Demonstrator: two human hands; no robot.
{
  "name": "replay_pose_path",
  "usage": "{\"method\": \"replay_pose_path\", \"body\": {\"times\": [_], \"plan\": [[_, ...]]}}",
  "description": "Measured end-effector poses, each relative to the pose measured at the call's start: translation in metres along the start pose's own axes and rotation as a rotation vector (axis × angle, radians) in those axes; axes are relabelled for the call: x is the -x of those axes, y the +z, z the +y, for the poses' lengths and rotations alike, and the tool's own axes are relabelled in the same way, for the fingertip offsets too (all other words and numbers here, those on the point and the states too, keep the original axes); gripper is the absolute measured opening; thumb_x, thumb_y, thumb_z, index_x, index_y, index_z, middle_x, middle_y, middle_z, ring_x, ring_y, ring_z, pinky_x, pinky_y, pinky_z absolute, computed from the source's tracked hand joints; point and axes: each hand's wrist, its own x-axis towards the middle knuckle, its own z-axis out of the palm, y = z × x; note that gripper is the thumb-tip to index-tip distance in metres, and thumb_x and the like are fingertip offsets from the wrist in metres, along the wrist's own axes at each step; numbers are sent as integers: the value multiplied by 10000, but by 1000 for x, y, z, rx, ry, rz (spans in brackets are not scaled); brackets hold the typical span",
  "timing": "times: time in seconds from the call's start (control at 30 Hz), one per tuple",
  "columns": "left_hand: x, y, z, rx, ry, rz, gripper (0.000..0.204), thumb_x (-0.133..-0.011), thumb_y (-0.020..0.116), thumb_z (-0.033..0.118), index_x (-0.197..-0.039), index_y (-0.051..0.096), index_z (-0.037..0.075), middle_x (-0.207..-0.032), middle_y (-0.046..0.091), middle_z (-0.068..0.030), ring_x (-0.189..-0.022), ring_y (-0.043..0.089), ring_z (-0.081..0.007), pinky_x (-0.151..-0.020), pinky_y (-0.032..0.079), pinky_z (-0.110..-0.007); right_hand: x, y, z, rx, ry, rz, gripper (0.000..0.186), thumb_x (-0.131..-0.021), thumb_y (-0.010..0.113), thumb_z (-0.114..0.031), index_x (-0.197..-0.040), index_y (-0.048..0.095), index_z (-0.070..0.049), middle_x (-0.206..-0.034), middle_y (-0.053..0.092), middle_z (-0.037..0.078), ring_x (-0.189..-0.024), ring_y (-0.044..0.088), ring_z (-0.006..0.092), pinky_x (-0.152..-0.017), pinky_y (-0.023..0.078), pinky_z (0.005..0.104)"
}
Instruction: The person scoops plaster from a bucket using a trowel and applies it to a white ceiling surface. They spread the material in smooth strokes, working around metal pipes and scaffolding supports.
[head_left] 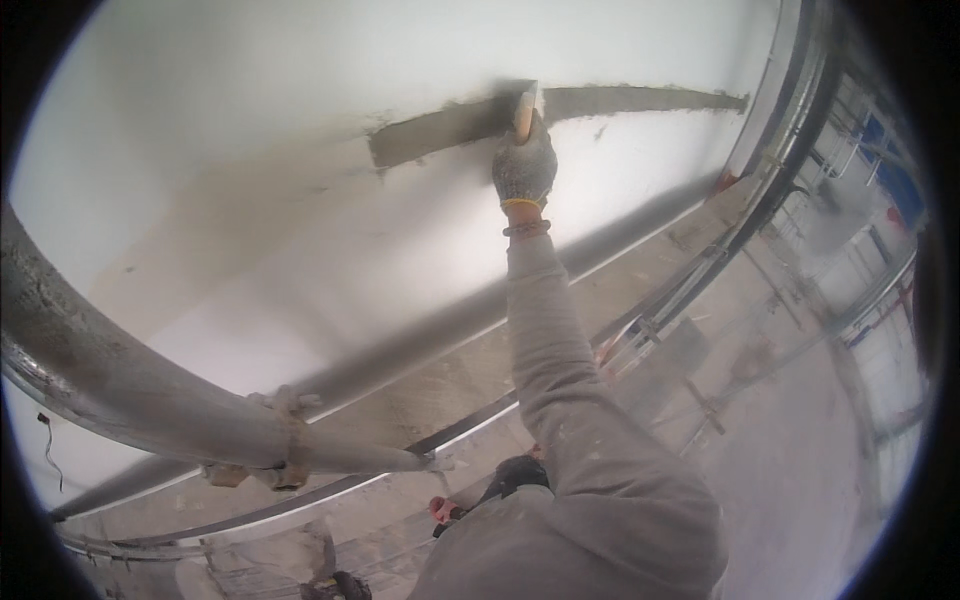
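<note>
My right hand (525, 168), in a grey knit glove with a yellow cuff edge, is stretched up to a white wall (290, 250). Its fingers are closed around the wooden handle of a putty knife (525, 115). The knife's blade, partly blurred, lies at a long strip of wet grey mortar (430, 135) that runs across the wall. The strip reaches both left and right of the hand, with ragged edges. A beaded band circles my wrist below the glove. I cannot see my left hand.
A thick metal scaffold pipe (130, 370) curves along the left, joined by a rusty clamp (285, 435). Dusty boards (470, 385) run below the wall. More scaffold tubes (790, 140) stand at the right. Small dark and reddish items (442, 510) by my body are unclear.
</note>
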Motion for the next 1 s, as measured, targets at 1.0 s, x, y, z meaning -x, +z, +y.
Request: {"method": "replay_pose_path", "body": {"times": [1.0], "plan": [[-51, 19, 6, -104, -109, 57, 332, -957, 657, 306, -1175, 629, 58, -898, 645, -184, -673, 600, -285, -573, 523, -390, 14, 26, -40, -110, -71, 132, 515, -875, 611, -76, -1386, 559, -45, -1140, 669, 204, -1022, 658, 382, -918, 522, 451]]}}
